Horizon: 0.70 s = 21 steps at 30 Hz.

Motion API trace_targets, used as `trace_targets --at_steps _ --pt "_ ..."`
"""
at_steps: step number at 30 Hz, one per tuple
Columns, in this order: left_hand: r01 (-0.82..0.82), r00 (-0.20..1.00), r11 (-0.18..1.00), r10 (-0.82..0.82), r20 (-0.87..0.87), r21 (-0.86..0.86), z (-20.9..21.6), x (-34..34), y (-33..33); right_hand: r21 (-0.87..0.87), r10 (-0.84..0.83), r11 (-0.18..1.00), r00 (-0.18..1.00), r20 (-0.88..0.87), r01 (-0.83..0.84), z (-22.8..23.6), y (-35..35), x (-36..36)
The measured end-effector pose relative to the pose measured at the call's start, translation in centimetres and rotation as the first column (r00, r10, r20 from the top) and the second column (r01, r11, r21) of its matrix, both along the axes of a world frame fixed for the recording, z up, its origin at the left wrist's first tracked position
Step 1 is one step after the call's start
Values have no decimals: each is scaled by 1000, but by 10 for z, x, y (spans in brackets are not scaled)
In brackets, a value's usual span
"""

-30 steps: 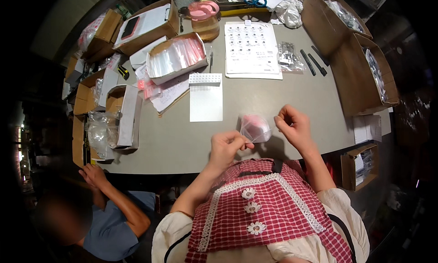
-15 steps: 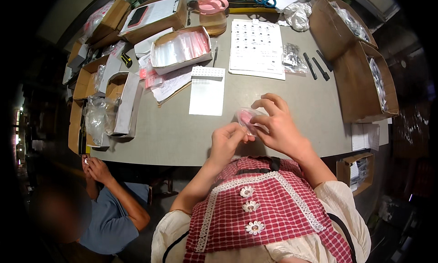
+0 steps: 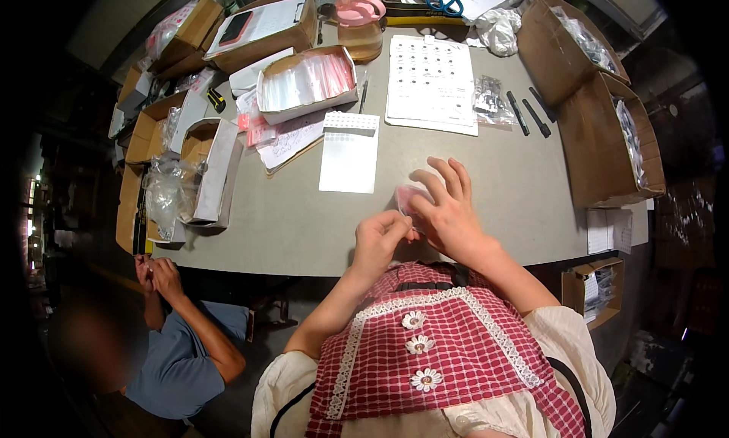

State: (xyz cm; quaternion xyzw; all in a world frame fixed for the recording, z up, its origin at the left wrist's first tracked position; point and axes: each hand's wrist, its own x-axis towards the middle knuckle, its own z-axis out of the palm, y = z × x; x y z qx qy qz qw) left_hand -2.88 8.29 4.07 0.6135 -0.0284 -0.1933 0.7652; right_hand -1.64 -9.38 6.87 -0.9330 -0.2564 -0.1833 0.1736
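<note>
A small clear plastic bag with a pink patch [image 3: 406,198] is held between my hands over the near part of the table. My left hand [image 3: 380,239] pinches its lower edge between thumb and fingertips. My right hand [image 3: 454,216] grips the bag's right side with thumb and index finger, the other fingers raised and curved. What lies inside the bag, if anything, is hidden by my fingers. Beyond it on the table is a white sheet of small stickers [image 3: 348,161].
A white box of small plastic bags [image 3: 307,88] stands at the far left of the sheet. A printed page [image 3: 431,88] lies beyond my right hand, near black markers [image 3: 535,117]. Cardboard boxes [image 3: 607,142] line the right side. Another person's hands [image 3: 161,277] are at the left edge.
The bag now stands more upright and shows less beside my right hand, whose raised fingers are more stretched. My left hand has barely moved. The whole view has shifted slightly.
</note>
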Motion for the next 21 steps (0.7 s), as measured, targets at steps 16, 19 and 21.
trace_targets --at_steps 16,19,21 --pt "-73 993 997 75 -90 29 1 2 8 56 78 996 982 -171 -69 0 -31 10" --pt "-190 974 981 183 135 38 -9 13 21 312 98 950 962 -256 -14 10 -55 6" --pt "-87 984 995 80 160 40 -10 22 25 487 151 873 929 -337 34 13 -65 5"
